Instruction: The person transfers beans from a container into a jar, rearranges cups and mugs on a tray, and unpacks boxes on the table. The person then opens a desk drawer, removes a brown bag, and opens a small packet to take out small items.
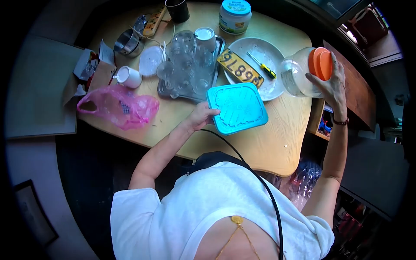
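My left hand (203, 117) grips the left edge of a square turquoise plastic lid (238, 108), which is held over the front part of the table. Off to the right, my right hand (331, 84) is closed round the orange lid (320, 64) of a clear jar (297, 73). The jar is tilted on its side, its body pointing left toward a large metal plate (277, 54). On that plate lie a yellow number plate (241, 68) and a yellow-handled screwdriver (265, 68). The turquoise lid partly covers the near side of the plate.
Several clear glasses (186, 60) and a white lidded container (205, 39) stand on a metal tray (171, 92). A pink plastic bag (121, 106), white mug (129, 77) and steel bowl (128, 43) are at left. Behind are a blue-lidded tub (235, 19), dark cup (177, 11) and power strip (154, 21).
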`<state>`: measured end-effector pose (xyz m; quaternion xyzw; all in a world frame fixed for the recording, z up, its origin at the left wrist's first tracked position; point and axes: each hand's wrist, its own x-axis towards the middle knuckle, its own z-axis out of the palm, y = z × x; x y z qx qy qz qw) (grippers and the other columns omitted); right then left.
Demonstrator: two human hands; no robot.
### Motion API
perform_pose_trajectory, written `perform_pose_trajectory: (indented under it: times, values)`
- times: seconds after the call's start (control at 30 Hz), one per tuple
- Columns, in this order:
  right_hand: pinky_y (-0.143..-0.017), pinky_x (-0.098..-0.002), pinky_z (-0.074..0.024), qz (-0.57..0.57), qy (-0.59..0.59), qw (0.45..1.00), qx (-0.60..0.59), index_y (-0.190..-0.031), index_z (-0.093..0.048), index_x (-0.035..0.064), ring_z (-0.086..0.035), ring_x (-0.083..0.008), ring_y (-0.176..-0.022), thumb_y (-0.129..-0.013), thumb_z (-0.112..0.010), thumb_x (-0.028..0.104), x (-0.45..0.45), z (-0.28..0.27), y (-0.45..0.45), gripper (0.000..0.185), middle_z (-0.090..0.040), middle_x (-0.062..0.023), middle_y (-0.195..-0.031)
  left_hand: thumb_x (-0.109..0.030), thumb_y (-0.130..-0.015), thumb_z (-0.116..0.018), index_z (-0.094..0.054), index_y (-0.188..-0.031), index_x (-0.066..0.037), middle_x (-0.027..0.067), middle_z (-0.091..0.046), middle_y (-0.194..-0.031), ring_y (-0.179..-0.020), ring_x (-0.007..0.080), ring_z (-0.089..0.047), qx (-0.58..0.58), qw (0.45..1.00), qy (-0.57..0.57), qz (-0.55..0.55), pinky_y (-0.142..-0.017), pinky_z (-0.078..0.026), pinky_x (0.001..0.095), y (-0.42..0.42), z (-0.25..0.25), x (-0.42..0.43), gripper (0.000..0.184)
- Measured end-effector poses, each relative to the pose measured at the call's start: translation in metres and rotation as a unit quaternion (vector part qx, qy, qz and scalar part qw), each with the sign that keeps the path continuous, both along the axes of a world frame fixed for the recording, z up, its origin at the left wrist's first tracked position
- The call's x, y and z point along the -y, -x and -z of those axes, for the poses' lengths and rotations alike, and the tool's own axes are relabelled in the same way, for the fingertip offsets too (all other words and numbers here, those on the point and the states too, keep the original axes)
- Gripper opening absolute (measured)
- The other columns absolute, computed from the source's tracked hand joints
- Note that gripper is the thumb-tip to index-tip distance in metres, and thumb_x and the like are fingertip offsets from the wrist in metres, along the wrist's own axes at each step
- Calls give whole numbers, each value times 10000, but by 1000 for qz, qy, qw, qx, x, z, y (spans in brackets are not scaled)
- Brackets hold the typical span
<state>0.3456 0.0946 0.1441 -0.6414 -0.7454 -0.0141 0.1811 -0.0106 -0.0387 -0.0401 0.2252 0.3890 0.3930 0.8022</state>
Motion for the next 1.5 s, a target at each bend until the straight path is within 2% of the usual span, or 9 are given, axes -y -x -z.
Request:
perform_pose_trajectory:
  times: [0.27, 0.53, 0.6, 0.67, 0.8, 1.27, 1.3, 1.37, 1.5]
  values:
    - [-971, -463, -357, -137, 46, 989, 23, -1355, -307, 70, -366, -430, -1170, -513, -806, 391, 96, 35, -13, 1030, -341, -263, -1281, -176, -811, -630, -568, -1062, -15, 80, -644, -944, -785, 168, -642, -108, 993, -2, 39, -710, -536, 335, -13, 59, 68, 305]
    - [-862, -491, -387, -169, 12, 985, 40, -1341, -331, 87, -377, -417, -1089, -442, -820, 359, 120, 108, -6, 1059, -328, -254, -1253, -191, -793, -652, -590, -801, -2, 57, -594, -677, -554, 110, -580, -473, 881, -28, -5, -458, -481, 219, -27, 37, 84, 199]
    - [-871, -490, -385, -169, 21, 985, 36, -1339, -334, 86, -371, -426, -1095, -452, -818, 380, 125, 121, -8, 1052, -323, -254, -1264, -172, -796, -655, -599, -820, -10, 48, -605, -702, -575, 109, -586, -462, 887, -9, -24, -499, -494, 228, -24, 11, 88, 173]
    - [-882, -491, -382, -144, -15, 989, 34, -1338, -337, 87, -358, -437, -1117, -468, -813, 410, 123, 129, -14, 1043, -312, -253, -1281, -149, -804, -648, -600, -903, -17, 37, -615, -756, -638, 109, -597, -215, 969, -16, -124, -572, -497, 226, -8, -7, 90, 172]
    - [-891, -501, -376, -116, 32, 992, 37, -1356, -303, 96, -321, -428, -1181, -503, -797, 489, 126, 126, -19, 1061, -292, -251, -1311, -112, -834, -602, -567, -1035, -28, 17, -626, -837, -701, 91, -593, -178, 964, -43, -195, -576, -443, 190, 48, -35, 128, 221]
    - [-930, -469, -383, 10, 8, 999, 29, -1338, -345, 106, -397, -397, -1149, -582, -756, 468, 120, 82, -1, 934, -380, -226, -1259, -130, -813, -644, -551, -943, -21, 76, -592, -856, -740, 181, -558, -159, 914, 132, -349, -630, -464, 314, 130, 124, 167, 193]
    - [-933, -465, -384, 7, -14, 1000, 12, -1336, -343, 81, -402, -393, -1151, -590, -758, 452, 122, 65, -2, 931, -386, -229, -1259, -175, -790, -670, -536, -971, -4, 104, -582, -898, -783, 207, -558, -396, 852, 131, -316, -683, -470, 341, 130, 125, 163, 283]
    - [-944, -453, -384, -9, -38, 997, -60, -1333, -333, 24, -413, -374, -1162, -610, -764, 418, 128, 37, -1, 929, -401, -234, -1255, -290, -711, -738, -465, -1108, 50, 177, -513, -1094, -939, 275, -537, -767, 584, 37, -264, -822, -444, 393, 112, 103, 155, 590]
    - [-946, -353, -400, -33, 63, 944, -322, -1335, -313, -41, -478, -272, -1134, -671, -762, 347, 143, 28, 23, 890, -451, -210, -1244, -475, -729, -699, -310, -1337, -46, 189, -360, -1303, -1191, 276, -394, -207, 954, -107, -187, -918, -385, 415, 43, 8, 115, 839]
